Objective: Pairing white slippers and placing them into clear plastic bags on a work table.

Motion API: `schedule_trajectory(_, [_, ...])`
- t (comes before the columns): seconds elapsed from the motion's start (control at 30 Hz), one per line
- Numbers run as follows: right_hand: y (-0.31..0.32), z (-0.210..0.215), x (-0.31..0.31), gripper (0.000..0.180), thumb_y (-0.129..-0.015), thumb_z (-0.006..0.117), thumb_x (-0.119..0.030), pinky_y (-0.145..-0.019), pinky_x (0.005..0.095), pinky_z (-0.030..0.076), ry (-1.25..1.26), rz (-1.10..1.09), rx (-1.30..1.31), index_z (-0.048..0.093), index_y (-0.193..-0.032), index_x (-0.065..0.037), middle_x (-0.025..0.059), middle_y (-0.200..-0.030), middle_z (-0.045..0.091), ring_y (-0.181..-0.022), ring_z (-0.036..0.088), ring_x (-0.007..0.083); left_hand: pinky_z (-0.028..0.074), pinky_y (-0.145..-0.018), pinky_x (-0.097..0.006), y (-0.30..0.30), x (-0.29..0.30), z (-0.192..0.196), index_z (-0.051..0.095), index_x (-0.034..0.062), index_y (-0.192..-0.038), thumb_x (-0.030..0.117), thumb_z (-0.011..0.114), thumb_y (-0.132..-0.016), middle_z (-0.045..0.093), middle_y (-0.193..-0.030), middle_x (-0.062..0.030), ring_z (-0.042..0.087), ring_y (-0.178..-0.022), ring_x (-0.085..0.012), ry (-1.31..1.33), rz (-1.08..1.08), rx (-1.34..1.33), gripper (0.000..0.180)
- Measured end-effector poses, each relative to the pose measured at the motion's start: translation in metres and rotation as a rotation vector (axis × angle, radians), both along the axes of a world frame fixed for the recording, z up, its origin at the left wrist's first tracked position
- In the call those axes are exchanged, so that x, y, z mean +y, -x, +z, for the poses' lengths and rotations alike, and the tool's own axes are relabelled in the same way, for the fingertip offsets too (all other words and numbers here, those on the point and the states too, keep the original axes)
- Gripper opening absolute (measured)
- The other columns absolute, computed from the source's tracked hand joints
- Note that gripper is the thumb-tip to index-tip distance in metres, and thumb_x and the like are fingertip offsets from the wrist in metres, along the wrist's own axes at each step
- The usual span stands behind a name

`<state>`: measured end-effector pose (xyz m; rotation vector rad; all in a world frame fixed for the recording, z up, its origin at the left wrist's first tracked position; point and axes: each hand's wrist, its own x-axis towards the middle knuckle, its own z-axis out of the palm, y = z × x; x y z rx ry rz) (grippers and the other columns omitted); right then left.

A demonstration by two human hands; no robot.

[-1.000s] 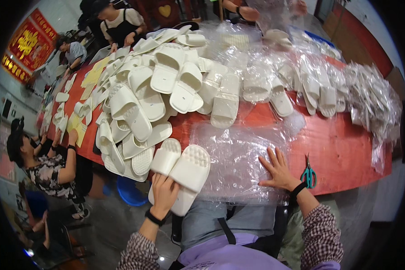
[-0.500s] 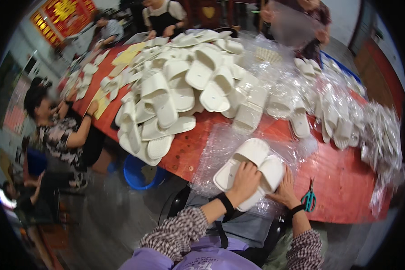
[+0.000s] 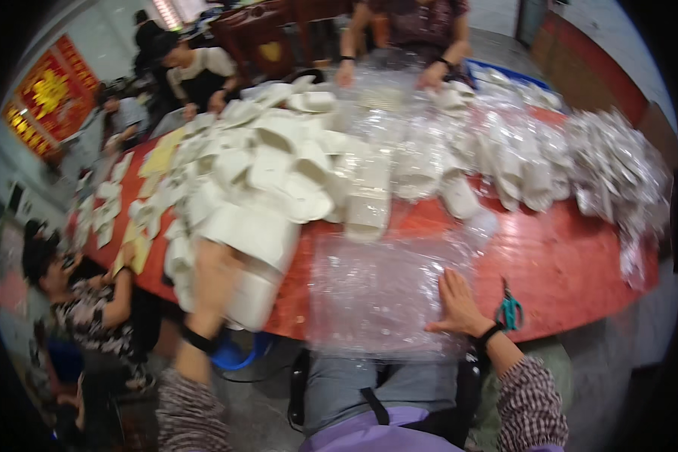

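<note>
- Half a second back both hands sat together on the pair of slippers over the plastic; now the left hand [image 3: 217,273] has swung out to the left with the white slippers [image 3: 255,264], and they sit above the near-left edge of the red table [image 3: 572,260], blurred with motion.
- Left fingers are wrapped up against the slippers, grasping them (how tight the hold is gets lost in the blur); a black band [image 3: 198,340] circles that wrist.
- Right hand [image 3: 456,303] lies flat, fingers spread and released, pressing the right part of the clear plastic bags [image 3: 377,297].
- Those bags lie as a crinkled stack on the table's near edge, straight in front of the person, and overhang the edge slightly.
- Teal scissors [image 3: 511,307] rest on the table just beside the right wrist, on its outer side.
- Big heap of loose white slippers [image 3: 279,173] covers the left and middle of the table, running up to the held pair.
- Bagged slippers [image 3: 535,166] in shiny wrap pile along the far right side.
- Yellow sheets [image 3: 158,160] lie on the far-left stretch of the table.
- Other people work around it: one seated low at the left [image 3: 90,301], one in a pale top at the far left [image 3: 192,68], and another opposite with both hands [image 3: 388,71] on the plastic there.
</note>
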<state>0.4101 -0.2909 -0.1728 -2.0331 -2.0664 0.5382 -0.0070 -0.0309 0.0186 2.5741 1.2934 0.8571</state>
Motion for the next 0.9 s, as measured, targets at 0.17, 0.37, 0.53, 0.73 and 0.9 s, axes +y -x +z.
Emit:
schedule_trajectory(0.17, [0.02,0.0,0.017,0.124,-0.066,0.071,-0.069,-0.117,0.0512,0.009,-0.121,0.054,0.038,0.017,-0.149,0.006,0.0288,-0.156,0.01,-0.146,0.007,0.0425,0.043,-0.085,-0.038,0.092,0.172,0.081,0.062,-0.0003,-0.108,0.011,0.061,-0.085,0.06,-0.094,-0.0145,0.054,-0.09,-0.0299,-0.285,-0.008,0.217,0.026])
schedule_trajectory(0.37, [0.008,0.001,0.004,0.123,-0.066,0.071,-0.067,-0.117,0.0513,0.009,-0.098,0.0,0.042,0.015,-0.15,0.002,0.0266,-0.157,0.009,-0.146,0.006,0.0417,0.046,-0.079,-0.033,-0.077,0.025,0.029,0.065,0.0013,-0.099,0.01,0.06,-0.086,0.063,-0.096,-0.0113,0.059,-0.09,-0.0234,0.128,-0.227,-0.24,0.016])
schedule_trajectory(0.53, [0.005,-0.001,0.008,0.125,-0.068,0.066,-0.073,-0.116,0.0528,0.011,-0.106,0.033,0.014,0.012,-0.151,0.003,0.029,-0.156,0.008,-0.144,0.006,0.0459,0.045,-0.091,-0.044,-0.155,-0.117,-0.116,0.063,0.0056,-0.116,0.019,0.073,-0.076,0.056,-0.12,-0.019,0.054,-0.109,-0.0349,0.381,-0.651,0.038,0.043])
schedule_trajectory(0.73, [-0.05,0.064,0.063,0.066,-0.089,0.064,-0.044,-0.104,0.0408,0.04,0.255,-0.088,0.559,0.048,-0.135,0.001,0.0229,-0.141,0.046,-0.127,0.049,0.0347,0.033,-0.099,-0.053,-0.151,-0.127,-0.151,0.047,0.0277,-0.14,0.033,0.079,-0.07,0.033,-0.146,-0.01,0.033,-0.128,-0.0343,0.282,-0.513,0.468,0.077])
schedule_trajectory(0.9, [-0.131,0.043,0.139,0.04,-0.083,0.067,-0.023,-0.083,0.048,0.049,-0.399,-0.582,0.052,0.057,-0.11,0.006,0.025,-0.098,0.062,-0.098,0.06,0.041,0.03,-0.1,-0.054,-0.157,-0.127,-0.156,0.044,0.0327,-0.142,0.039,0.078,-0.071,0.032,-0.145,-0.0101,0.034,-0.128,-0.0332,0.298,-0.548,0.473,0.079])
